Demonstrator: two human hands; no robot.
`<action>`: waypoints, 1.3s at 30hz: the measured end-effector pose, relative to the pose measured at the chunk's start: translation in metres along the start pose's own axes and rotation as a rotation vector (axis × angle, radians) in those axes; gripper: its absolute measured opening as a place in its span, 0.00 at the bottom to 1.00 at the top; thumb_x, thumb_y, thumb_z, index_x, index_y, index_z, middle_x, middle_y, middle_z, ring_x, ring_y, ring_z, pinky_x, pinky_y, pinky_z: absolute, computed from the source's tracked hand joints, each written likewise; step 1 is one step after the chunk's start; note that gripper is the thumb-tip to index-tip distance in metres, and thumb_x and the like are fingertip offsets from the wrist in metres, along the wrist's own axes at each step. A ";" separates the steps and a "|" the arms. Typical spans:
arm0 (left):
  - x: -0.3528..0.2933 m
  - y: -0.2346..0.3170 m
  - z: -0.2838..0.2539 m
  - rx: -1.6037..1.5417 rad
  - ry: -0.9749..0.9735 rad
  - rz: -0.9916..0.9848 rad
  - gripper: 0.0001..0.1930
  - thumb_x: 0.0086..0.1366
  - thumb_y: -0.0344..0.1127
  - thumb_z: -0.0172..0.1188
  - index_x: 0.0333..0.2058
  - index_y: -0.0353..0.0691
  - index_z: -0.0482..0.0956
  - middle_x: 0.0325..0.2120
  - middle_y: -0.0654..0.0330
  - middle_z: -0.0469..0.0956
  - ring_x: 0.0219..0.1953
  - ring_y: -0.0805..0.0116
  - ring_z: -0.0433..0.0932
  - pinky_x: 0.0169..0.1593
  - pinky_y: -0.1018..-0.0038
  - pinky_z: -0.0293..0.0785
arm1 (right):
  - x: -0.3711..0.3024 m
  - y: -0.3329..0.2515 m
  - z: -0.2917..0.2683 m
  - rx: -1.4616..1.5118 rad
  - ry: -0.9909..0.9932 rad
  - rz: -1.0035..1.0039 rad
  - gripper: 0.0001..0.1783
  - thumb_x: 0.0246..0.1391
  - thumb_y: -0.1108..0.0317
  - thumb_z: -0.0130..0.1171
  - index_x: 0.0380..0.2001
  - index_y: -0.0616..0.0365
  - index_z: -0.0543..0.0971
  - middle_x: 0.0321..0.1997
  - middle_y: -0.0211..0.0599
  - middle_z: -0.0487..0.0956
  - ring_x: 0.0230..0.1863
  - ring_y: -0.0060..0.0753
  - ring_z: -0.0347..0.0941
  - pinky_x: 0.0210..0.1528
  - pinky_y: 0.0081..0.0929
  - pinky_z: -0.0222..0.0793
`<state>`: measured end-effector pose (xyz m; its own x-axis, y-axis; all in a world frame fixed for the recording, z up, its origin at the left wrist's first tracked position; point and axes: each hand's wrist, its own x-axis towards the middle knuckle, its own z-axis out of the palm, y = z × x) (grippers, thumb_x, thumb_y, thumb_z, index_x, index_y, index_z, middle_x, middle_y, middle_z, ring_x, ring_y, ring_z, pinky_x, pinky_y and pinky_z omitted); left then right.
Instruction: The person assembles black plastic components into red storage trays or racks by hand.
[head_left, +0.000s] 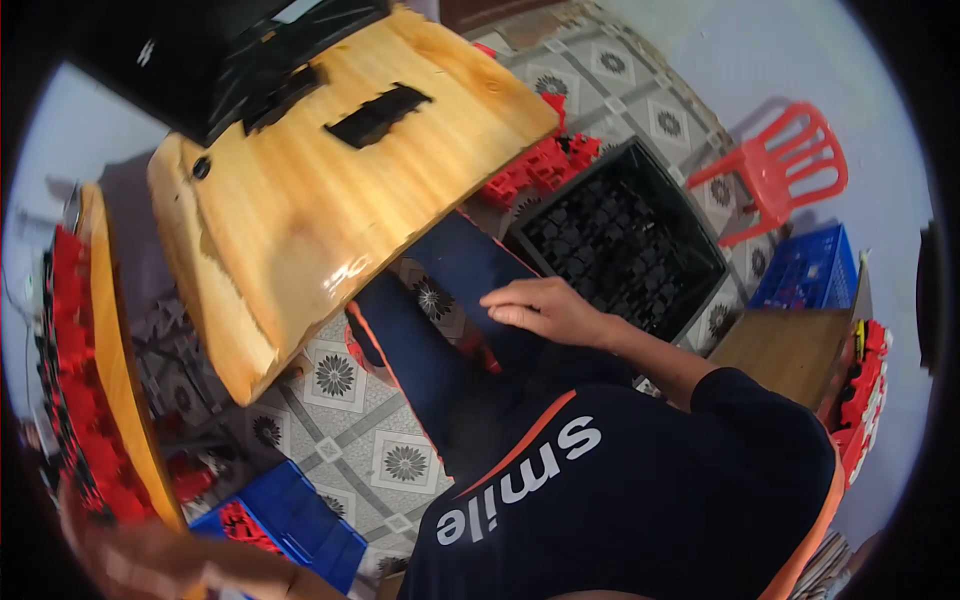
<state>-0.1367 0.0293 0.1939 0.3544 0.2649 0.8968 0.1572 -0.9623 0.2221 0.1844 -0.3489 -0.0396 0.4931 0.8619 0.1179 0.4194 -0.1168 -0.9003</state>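
My right hand lies on my right thigh, its fingers stretched out and nothing held in them. Out at the lower left, my left hand is smeared by motion at the dark rim. It is nearest to a wooden shelf edge lined with red plastic parts; its fingers cannot be made out. In front of me stands a pale wooden table. A flat black piece with jagged ends is on its top, with a small round black object near the left edge.
A black crate full of dark parts stands right of the table, beside red parts. Further right are a red plastic chair and a blue basket. A blue bin is at lower left. A dark screen stands on the table.
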 end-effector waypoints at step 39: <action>-0.093 0.172 0.485 0.215 -1.025 -0.088 0.34 0.65 0.56 0.53 0.61 0.37 0.65 0.64 0.44 0.56 0.66 0.48 0.56 0.66 0.54 0.49 | 0.343 0.406 -0.193 -0.509 -0.375 0.576 0.56 0.39 0.39 0.69 0.68 0.47 0.57 0.60 0.46 0.73 0.63 0.47 0.66 0.60 0.62 0.58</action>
<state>0.3042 -0.1311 -0.0367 0.9286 0.3560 0.1048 0.3453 -0.9323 0.1077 0.6712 -0.1961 -0.2842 0.4877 0.6955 -0.5277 0.5162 -0.7171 -0.4683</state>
